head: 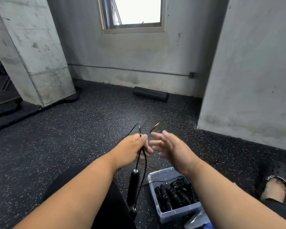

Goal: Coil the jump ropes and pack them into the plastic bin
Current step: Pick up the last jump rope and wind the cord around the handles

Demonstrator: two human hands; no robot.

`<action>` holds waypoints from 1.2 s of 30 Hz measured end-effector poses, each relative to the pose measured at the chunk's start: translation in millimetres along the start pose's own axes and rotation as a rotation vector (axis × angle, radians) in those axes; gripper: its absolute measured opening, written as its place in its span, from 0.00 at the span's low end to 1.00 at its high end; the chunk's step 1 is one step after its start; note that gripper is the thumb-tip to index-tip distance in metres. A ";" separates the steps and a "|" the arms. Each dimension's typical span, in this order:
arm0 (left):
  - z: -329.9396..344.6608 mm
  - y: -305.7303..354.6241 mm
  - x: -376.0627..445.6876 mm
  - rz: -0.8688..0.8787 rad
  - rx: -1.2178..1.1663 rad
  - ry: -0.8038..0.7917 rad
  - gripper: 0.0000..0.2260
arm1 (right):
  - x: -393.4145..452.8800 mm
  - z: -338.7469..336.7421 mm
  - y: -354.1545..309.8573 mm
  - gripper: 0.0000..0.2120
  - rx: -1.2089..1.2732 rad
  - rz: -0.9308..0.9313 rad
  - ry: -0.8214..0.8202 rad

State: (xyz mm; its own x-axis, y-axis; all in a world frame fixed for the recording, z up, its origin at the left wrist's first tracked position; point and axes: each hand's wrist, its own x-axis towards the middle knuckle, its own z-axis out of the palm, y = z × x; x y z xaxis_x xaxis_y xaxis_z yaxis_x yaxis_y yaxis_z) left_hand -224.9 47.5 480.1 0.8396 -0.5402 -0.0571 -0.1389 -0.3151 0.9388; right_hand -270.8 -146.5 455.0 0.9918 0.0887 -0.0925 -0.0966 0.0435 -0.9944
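From the head camera, the left hand (135, 147) is clenched around a bunch of thin black jump rope (143, 164) strands, held up over the speckled floor (73, 129). Loose ends poke out above the fist, and a black handle (132, 187) dangles below on its cord. The right hand (168, 146) hovers just beside, fingers (155, 142) spread and released, grasping nothing. The plastic bin (177, 214) sits on the floor below the right forearm, already holding several coiled ropes (173, 192).

The cord looks light, limp and springy, likely to slip loose or tangle, while the handle is stiff and heavier. Gathering loops near the fist, then taking the handles, seems the safest hold.
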 end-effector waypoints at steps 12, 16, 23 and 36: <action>7.3 36.0 2.0 0.093 -0.217 0.138 0.15 | -5.6 42.2 43.2 0.18 -0.276 0.030 -0.110; -1.4 31.1 0.7 0.068 -0.096 0.205 0.15 | -8.5 43.9 42.5 0.20 -0.265 0.046 -0.040; 10.9 -14.9 0.3 -0.059 -0.315 0.220 0.14 | -3.1 50.5 33.7 0.24 -0.104 -0.036 0.085; 26.7 -29.6 -13.4 -0.047 -0.073 0.098 0.16 | 1.3 44.0 -1.7 0.22 -0.026 -0.005 0.189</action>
State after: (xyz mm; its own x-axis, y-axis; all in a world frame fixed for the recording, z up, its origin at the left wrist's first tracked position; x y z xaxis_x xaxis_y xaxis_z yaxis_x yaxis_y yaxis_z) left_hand -246.0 43.2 444.0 0.8922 -0.4460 -0.0717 -0.0626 -0.2792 0.9582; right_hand -273.1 -102.7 458.8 0.9906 -0.1005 -0.0930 -0.0916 0.0180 -0.9956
